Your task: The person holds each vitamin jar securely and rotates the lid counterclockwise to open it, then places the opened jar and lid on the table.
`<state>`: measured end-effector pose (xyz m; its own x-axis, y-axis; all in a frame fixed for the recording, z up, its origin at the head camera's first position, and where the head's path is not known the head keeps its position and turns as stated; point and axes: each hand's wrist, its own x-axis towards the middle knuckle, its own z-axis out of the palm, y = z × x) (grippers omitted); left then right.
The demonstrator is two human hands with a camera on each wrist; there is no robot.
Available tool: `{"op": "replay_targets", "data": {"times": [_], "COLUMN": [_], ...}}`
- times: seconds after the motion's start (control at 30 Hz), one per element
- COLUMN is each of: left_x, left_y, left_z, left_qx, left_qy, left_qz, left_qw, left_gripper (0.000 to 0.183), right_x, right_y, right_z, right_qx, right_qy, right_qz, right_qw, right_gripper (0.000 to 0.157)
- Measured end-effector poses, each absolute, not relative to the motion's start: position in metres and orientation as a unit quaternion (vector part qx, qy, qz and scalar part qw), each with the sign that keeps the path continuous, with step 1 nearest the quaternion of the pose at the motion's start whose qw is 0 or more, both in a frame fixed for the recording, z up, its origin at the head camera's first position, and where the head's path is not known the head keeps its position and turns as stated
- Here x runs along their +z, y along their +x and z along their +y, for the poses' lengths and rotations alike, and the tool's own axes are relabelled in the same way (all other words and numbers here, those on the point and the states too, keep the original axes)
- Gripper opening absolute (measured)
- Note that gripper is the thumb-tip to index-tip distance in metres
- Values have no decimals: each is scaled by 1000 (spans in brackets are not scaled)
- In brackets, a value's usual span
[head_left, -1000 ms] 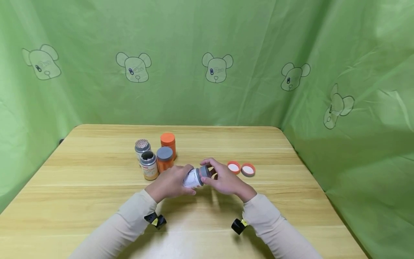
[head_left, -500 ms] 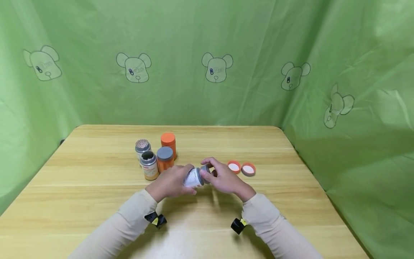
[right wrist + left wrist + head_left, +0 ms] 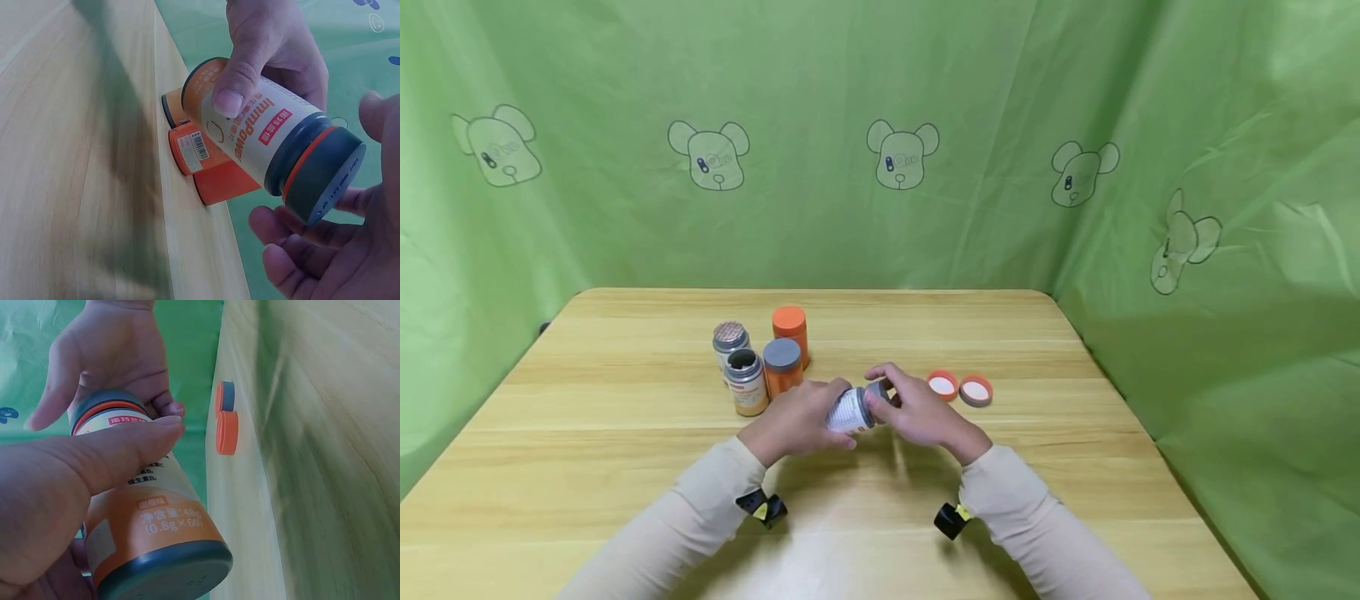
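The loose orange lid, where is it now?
In the head view, the orange lid lies on the table, right of centre, just beyond the right hand and immediately left of the gray lid.

Creased green sheeting (image 3: 805,233), printed with a row of outlined bear heads (image 3: 709,161), hangs behind and on both sides of a round-cornered wood-grain table (image 3: 1075,350), whose near part catches a pale glare (image 3: 790,575).

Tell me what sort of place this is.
Probably a makeshift filming booth: a wrinkled green curtain printed with cartoon animal heads hangs behind and beside a pale, round-cornered wood-grain table, and small black camera-like devices sit at both wrists.
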<state>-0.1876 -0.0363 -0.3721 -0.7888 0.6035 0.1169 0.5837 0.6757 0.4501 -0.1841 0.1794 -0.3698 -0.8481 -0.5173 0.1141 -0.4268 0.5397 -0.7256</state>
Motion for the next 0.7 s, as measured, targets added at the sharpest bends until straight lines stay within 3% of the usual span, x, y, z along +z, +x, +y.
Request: {"op": "replay_targets", "data": {"times": [0.13,0.4,0.7], "left_x": [-372,-374,-376], "left_y": [-187,-187,-188], "left_z": [-36,-37,-37], "left_qx": [239,242,237], "left_qy": [324,327,329], "left_qz": [915,913,914], "left_qw": [20,18,12], "left_gripper": [63,62,63], "right_x": [-370,-370,-370], "right_y": [-184,-182,-183], "right_z": [178,178,182], "right_qx": [-413,-408,-418], "right_qy": [-246,-236,-276], "right_qz": [874,880,864], "right_qw": [71,64,51], "right_gripper": [51,39,38]}}
